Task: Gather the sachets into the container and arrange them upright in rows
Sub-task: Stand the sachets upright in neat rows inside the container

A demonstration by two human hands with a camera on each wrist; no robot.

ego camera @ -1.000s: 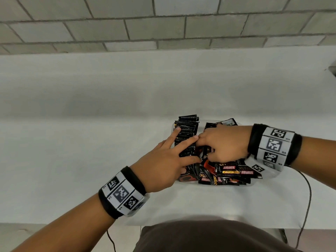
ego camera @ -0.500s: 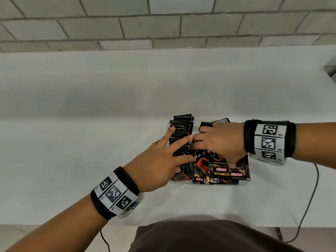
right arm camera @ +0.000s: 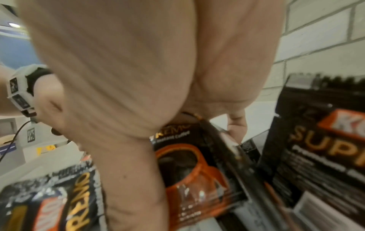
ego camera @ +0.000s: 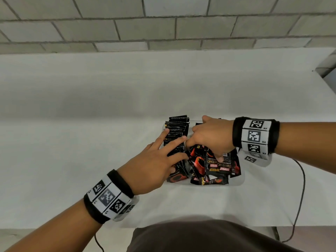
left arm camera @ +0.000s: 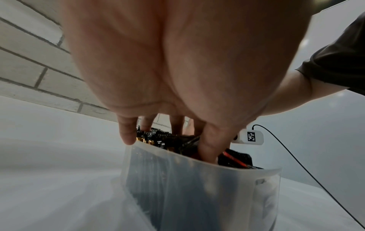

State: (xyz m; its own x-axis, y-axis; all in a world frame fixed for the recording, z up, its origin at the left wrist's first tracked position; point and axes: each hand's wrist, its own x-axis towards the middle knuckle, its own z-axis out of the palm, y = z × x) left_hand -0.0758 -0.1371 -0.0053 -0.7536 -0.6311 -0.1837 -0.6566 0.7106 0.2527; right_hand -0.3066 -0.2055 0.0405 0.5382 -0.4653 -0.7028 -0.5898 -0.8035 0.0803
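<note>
A translucent container (ego camera: 238,180) stands on the white table (ego camera: 72,151), near the front edge and a little right of centre. Inside it, along the left side, a row of black sachets (ego camera: 177,128) stands upright, packed edge to edge from far to near. The right side holds a loose pile of sachets (ego camera: 218,168) lying flat and tilted, their black, red and gold fronts facing up.

The left hand (ego camera: 152,166) lies over the upright row with fingers (ego camera: 174,142) straight and spread, their tips resting on the sachet tops; in the left wrist view the thumb (left arm camera: 209,146) dips inside the near wall of the container (left arm camera: 197,187), beside the row (left arm camera: 158,137). It grips nothing.

The right hand (ego camera: 212,137) reaches in from the right, palm down over the pile, fingers bent down among the sachets just beside the left fingertips. Its thumb presses on a flat sachet (right arm camera: 189,171). Whether the fingers pinch a sachet I cannot tell.

A black cable (ego camera: 301,193) runs from the right wrist across the table. A brick wall (ego camera: 163,24) stands behind.
</note>
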